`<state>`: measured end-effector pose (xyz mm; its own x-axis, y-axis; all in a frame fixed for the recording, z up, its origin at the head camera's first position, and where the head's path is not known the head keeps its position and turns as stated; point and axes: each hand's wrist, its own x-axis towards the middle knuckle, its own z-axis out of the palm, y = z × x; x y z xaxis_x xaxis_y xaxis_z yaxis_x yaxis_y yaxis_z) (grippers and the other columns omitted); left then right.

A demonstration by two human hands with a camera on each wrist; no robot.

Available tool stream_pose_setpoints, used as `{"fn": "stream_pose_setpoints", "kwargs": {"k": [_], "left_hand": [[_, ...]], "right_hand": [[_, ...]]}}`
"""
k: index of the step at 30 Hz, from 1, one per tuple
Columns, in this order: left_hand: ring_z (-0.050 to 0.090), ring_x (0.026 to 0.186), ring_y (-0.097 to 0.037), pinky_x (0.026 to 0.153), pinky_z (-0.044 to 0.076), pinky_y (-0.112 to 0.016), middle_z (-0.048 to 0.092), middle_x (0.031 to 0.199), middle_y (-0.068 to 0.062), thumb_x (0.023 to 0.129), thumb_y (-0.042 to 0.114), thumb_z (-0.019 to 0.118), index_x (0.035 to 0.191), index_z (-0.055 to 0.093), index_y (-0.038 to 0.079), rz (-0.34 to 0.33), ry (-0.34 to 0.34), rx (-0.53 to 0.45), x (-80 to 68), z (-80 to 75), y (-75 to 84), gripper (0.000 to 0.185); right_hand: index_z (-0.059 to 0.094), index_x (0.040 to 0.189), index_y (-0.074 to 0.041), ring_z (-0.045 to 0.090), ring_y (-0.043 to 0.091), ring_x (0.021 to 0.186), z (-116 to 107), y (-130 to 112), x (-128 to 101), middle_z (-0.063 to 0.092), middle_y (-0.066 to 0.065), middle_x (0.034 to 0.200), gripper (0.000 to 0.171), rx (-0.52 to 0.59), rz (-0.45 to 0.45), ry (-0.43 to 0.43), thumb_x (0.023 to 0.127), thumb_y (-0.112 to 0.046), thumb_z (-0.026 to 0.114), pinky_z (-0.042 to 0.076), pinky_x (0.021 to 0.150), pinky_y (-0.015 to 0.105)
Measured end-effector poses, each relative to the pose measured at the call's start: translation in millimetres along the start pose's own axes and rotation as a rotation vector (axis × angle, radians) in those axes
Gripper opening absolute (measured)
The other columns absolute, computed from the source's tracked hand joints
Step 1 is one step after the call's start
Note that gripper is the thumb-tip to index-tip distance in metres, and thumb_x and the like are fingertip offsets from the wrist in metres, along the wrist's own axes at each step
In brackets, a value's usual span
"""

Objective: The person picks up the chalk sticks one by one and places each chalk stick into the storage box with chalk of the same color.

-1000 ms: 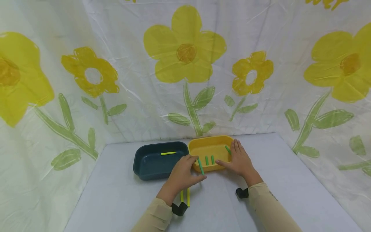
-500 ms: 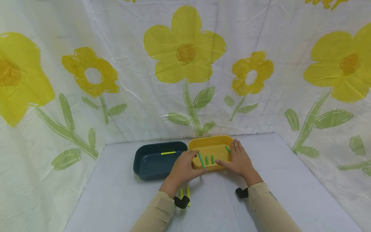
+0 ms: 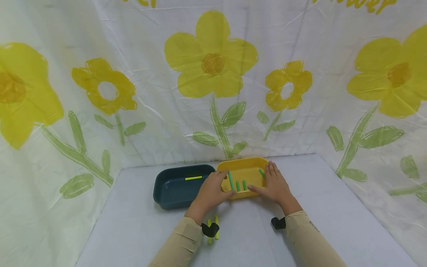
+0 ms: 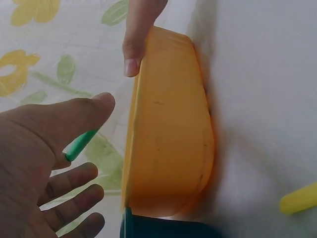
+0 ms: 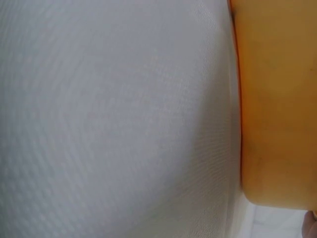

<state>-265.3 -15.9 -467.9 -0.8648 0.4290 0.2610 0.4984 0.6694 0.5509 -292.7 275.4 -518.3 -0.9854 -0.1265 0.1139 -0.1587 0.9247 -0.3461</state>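
My left hand has carried the green stick from the bench over the yellow tray, pinching it; my right hand lies flat, steadying the rim.

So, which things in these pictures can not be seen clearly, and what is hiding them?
- Head view: the near ends of the yellow sticks on the white table are covered by the left wrist's black mount.
- Left wrist view: the left hand hides most of the green stick.
- Right wrist view: the right hand is out of frame; only the yellow plastic tray wall shows.
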Motion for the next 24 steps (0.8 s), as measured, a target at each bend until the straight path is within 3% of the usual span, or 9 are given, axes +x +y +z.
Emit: {"fn": "stream_pose_setpoints", "kwargs": {"k": [8,17,24], "left_hand": [[0.065,0.110,-0.028,0.092,0.058,-0.048,0.070,0.130,-0.013,0.094,0.031,0.084,0.163,0.043,0.009,0.036,0.040,0.018,-1.0,1.9,0.1,0.084],[0.063,0.104,-0.022,0.091,0.058,-0.044,0.070,0.129,-0.009,0.095,0.039,0.081,0.159,0.049,0.011,0.027,0.043,-0.003,-8.0,-3.1,-1.9,0.077],[0.064,0.115,-0.023,0.096,0.058,-0.041,0.068,0.129,-0.005,0.095,0.044,0.079,0.153,0.056,0.013,0.023,0.049,0.000,-13.1,-7.9,-6.5,0.070]], "right_hand": [[0.007,0.165,0.012,0.004,0.048,0.164,3,-2,1,0.002,0.031,0.175,0.136,-0.003,-0.003,0.004,0.087,-0.086,0.058,0.018,0.130,0.066],[0.008,0.165,0.012,0.004,0.048,0.164,2,-2,0,0.003,0.031,0.175,0.136,-0.022,0.002,-0.007,0.086,-0.087,0.057,0.019,0.130,0.065],[0.007,0.165,0.012,0.005,0.049,0.164,1,0,3,0.004,0.032,0.175,0.135,-0.037,-0.004,0.000,0.087,-0.087,0.057,0.019,0.130,0.065]]}}
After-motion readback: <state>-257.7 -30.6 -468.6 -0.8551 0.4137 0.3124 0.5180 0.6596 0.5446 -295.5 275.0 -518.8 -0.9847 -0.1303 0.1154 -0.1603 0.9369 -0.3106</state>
